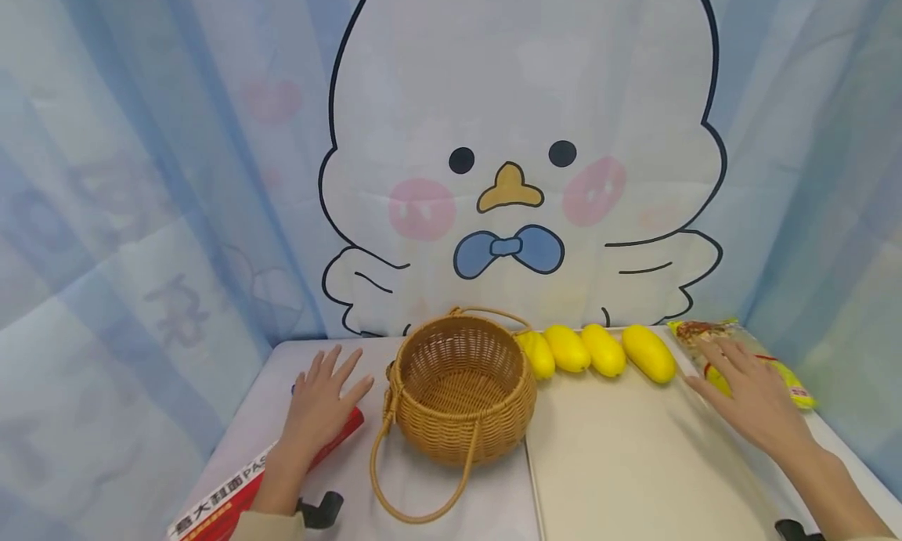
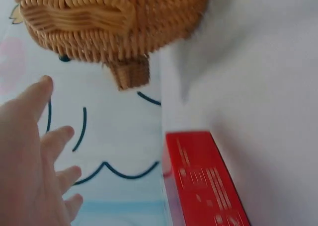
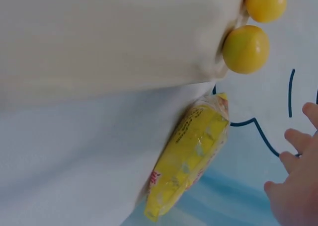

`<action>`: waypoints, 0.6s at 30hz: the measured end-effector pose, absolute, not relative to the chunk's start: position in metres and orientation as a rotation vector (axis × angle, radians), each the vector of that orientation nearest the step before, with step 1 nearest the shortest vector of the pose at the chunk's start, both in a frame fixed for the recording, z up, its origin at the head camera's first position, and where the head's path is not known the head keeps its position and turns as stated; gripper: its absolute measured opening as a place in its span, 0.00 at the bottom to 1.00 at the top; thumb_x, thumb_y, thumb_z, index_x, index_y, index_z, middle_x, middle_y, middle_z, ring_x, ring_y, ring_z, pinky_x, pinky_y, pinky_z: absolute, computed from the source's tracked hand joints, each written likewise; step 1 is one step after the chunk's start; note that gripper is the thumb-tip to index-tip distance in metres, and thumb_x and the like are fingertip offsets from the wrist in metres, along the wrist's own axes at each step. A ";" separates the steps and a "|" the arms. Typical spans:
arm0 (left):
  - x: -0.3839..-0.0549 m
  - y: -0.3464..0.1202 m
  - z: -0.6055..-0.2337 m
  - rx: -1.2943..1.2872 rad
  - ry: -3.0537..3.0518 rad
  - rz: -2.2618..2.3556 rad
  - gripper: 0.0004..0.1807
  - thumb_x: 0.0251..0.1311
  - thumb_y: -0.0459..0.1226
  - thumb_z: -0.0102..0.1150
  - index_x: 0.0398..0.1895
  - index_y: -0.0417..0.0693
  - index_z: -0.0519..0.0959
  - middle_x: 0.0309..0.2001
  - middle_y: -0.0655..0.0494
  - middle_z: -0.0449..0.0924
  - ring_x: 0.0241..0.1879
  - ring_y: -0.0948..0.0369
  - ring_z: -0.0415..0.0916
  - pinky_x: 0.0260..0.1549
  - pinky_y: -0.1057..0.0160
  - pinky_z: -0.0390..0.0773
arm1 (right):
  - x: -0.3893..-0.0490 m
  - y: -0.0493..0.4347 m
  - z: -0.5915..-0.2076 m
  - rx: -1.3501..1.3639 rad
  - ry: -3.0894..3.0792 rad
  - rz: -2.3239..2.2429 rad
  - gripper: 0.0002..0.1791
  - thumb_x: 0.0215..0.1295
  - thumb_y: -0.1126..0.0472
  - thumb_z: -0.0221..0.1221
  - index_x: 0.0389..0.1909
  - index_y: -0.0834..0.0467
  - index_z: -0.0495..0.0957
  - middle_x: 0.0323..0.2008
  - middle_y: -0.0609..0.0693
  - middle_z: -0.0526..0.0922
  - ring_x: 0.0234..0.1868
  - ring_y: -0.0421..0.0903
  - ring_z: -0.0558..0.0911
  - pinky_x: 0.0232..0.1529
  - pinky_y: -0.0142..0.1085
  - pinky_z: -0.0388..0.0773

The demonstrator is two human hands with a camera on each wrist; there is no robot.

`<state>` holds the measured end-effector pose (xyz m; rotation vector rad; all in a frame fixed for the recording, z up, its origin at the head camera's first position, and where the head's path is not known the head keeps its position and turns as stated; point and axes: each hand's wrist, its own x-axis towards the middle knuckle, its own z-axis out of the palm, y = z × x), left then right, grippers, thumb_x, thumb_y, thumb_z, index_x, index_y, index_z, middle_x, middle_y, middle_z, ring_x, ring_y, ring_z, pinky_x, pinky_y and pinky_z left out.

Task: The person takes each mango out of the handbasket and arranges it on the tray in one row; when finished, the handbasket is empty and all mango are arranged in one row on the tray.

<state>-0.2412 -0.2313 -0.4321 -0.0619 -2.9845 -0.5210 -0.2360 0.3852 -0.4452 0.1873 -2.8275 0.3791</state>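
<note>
My left hand (image 1: 317, 408) hovers with spread fingers over a red pasta box (image 1: 236, 498) at the table's left side, holding nothing. In the left wrist view the box (image 2: 203, 181) lies apart from the hand (image 2: 30, 151). To the right of that hand stands a round wicker basket (image 1: 465, 423), its inside bare and one handle folded down in front. My right hand (image 1: 757, 400) is spread above a yellow plastic food packet (image 1: 796, 384) at the right edge. The right wrist view shows a gap between that packet (image 3: 189, 156) and the fingers (image 3: 298, 139).
Several yellow mango-like fruits (image 1: 602, 351) line the back edge of a cream board (image 1: 634, 455), right of the basket. A curtain (image 1: 521, 71) with a cartoon bird hangs behind the white table (image 1: 493, 510) and along both sides.
</note>
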 end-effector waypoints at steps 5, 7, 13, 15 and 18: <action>-0.234 -0.246 -0.434 0.039 -3.038 -0.416 0.45 0.64 0.70 0.39 0.79 0.61 0.52 0.80 0.41 0.41 0.78 0.37 0.31 0.70 0.27 0.31 | -0.234 0.390 -0.452 0.200 -2.814 0.285 0.44 0.70 0.36 0.51 0.78 0.54 0.51 0.78 0.65 0.46 0.78 0.70 0.39 0.64 0.78 0.40; -0.231 -0.249 -0.436 0.059 -3.042 -0.398 0.46 0.63 0.71 0.41 0.79 0.60 0.52 0.80 0.40 0.41 0.78 0.36 0.31 0.70 0.27 0.30 | -0.233 0.390 -0.453 0.188 -2.822 0.249 0.45 0.69 0.35 0.51 0.79 0.53 0.49 0.79 0.64 0.43 0.78 0.69 0.37 0.64 0.77 0.40; -0.225 -0.257 -0.442 0.074 -3.049 -0.369 0.51 0.58 0.76 0.36 0.79 0.61 0.52 0.80 0.40 0.40 0.78 0.36 0.30 0.69 0.26 0.28 | -0.232 0.391 -0.458 0.148 -2.864 0.202 0.48 0.68 0.32 0.50 0.80 0.52 0.45 0.79 0.64 0.40 0.78 0.70 0.34 0.63 0.79 0.36; -0.225 -0.258 -0.444 0.079 -3.057 -0.376 0.52 0.57 0.77 0.34 0.80 0.61 0.51 0.80 0.40 0.40 0.78 0.36 0.29 0.68 0.25 0.26 | -0.230 0.391 -0.460 0.141 -2.868 0.197 0.49 0.68 0.32 0.50 0.80 0.52 0.45 0.79 0.65 0.42 0.78 0.69 0.35 0.63 0.79 0.36; -0.225 -0.259 -0.446 0.091 -3.066 -0.384 0.52 0.57 0.77 0.35 0.80 0.61 0.51 0.80 0.40 0.40 0.78 0.35 0.29 0.68 0.25 0.25 | -0.228 0.390 -0.460 0.136 -2.873 0.196 0.48 0.68 0.31 0.49 0.80 0.51 0.44 0.78 0.67 0.45 0.78 0.69 0.35 0.63 0.79 0.34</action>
